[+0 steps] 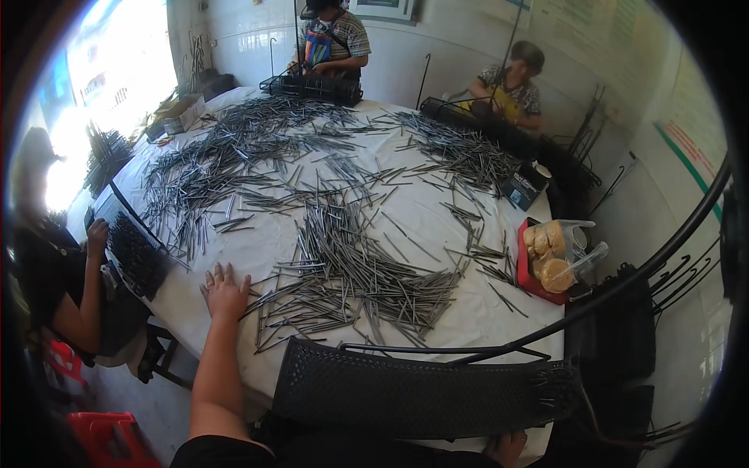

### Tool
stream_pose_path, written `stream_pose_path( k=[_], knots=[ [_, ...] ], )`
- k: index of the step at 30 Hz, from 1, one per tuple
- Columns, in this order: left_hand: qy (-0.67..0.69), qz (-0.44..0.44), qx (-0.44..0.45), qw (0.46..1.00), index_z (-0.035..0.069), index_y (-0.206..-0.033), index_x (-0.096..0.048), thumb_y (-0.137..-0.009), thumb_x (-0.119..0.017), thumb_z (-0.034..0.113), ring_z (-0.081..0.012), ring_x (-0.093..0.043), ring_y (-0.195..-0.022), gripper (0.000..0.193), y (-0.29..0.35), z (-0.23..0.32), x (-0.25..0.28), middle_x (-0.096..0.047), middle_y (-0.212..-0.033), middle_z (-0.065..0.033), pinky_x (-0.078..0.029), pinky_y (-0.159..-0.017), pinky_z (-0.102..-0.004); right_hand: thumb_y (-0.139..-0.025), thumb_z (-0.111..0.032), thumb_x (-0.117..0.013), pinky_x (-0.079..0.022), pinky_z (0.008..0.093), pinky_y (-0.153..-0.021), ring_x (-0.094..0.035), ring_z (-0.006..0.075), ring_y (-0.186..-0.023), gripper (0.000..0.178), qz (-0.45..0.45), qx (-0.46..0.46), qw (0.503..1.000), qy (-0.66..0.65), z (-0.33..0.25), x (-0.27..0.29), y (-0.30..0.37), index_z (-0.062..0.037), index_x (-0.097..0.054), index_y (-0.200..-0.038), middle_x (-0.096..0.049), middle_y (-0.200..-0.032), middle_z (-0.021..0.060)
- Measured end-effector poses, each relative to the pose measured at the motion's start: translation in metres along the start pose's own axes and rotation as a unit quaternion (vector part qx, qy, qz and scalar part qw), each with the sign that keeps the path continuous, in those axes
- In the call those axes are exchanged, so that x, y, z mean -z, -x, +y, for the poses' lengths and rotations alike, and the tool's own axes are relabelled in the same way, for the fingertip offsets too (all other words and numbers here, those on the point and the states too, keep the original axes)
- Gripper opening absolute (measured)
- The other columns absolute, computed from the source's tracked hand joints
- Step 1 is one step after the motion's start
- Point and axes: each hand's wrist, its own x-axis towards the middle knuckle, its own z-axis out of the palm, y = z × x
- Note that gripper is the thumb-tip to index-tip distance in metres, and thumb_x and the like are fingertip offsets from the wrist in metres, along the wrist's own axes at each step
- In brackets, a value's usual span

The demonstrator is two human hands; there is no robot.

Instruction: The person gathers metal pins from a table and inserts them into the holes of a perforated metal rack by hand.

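Left hand (225, 290) lies flat, fingers spread wide, on the tabletop (257, 249) near its front edge, beside grey metal rods (351, 265). Right hand (507, 447) grips the black perforated tray (421, 394).

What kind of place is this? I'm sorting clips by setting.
Likely a small assembly workshop: thin metal rods heaped over a cloth-covered table, black perforated trays being filled, and other workers seated around. The left hand rests by the rods.

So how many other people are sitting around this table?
3: one at the left edge by a black tray, one at the far end, one at the far right. Others may be hidden outside the frame.
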Motion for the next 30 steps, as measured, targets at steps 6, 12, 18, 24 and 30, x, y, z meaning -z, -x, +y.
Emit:
stream_pose_path(
  k=[6,12,18,24,30],
  knots=[
    [0.0,0.012,-0.001,1.0,0.015,-0.146,-0.037,-0.09,-0.044,0.057,-0.0361,-0.019,-0.143,0.07,-0.003,0.002,0.004,-0.027,-0.154,-0.0124,-0.013,-0.115,-0.0532,-0.081,-0.012,-0.058,-0.039,0.047,-0.055,-0.049,0.0378,-0.066,0.018,0.016,-0.002,0.999,0.034,0.002,0.0,0.003,-0.0009,-0.057,-0.096,-0.052,-0.084,0.0216],
    [0.014,-0.011,0.01,1.0,0.017,-0.147,-0.034,-0.091,-0.042,0.056,-0.0355,-0.018,-0.144,0.07,0.002,0.009,0.006,-0.024,-0.155,-0.0117,-0.011,-0.114,-0.055,-0.077,-0.011,-0.059,-0.041,0.0468,-0.067,-0.053,0.0391,-0.079,0.024,0.003,-0.051,0.997,0.051,0.004,0.0,0.021,-0.0022,-0.059,-0.099,-0.055,-0.095,0.023],
    [0.104,0.001,-0.008,0.994,0.013,-0.129,-0.058,-0.088,-0.055,0.047,-0.0268,-0.032,-0.138,0.054,-0.051,-0.04,-0.053,-0.038,-0.148,-0.0105,-0.018,-0.112,-0.0559,-0.071,-0.009,-0.059,-0.037,0.0471,-0.07,-0.049,0.0374,-0.078,0.021,0.009,-0.087,0.996,0.035,-0.01,0.002,0.012,-0.0027,-0.057,-0.09,-0.052,-0.089,0.0203],
    [0.955,0.04,0.13,0.264,0.013,-0.138,-0.043,-0.093,-0.036,0.058,-0.0326,-0.034,-0.135,0.064,-0.073,-0.05,0.033,-0.048,-0.139,-0.0113,-0.022,-0.11,-0.0529,-0.072,-0.008,-0.06,-0.04,0.0473,-0.071,-0.052,0.0381,-0.082,0.014,0.04,-0.103,0.992,0.055,-0.027,0.0,0.008,-0.0039,-0.056,-0.085,-0.053,-0.088,0.0203],
    [0.939,-0.081,-0.311,0.119,0.01,-0.146,-0.033,-0.082,-0.051,0.068,-0.0464,-0.024,-0.138,0.088,0.003,-0.052,0.118,-0.027,-0.152,-0.0214,-0.028,-0.111,-0.0554,-0.071,-0.008,-0.06,-0.041,0.0508,-0.076,-0.052,0.0412,-0.084,0.016,0.021,-0.111,0.991,0.064,-0.017,-0.018,0.02,-0.0014,-0.058,-0.087,-0.055,-0.089,0.0214]
  ],
)
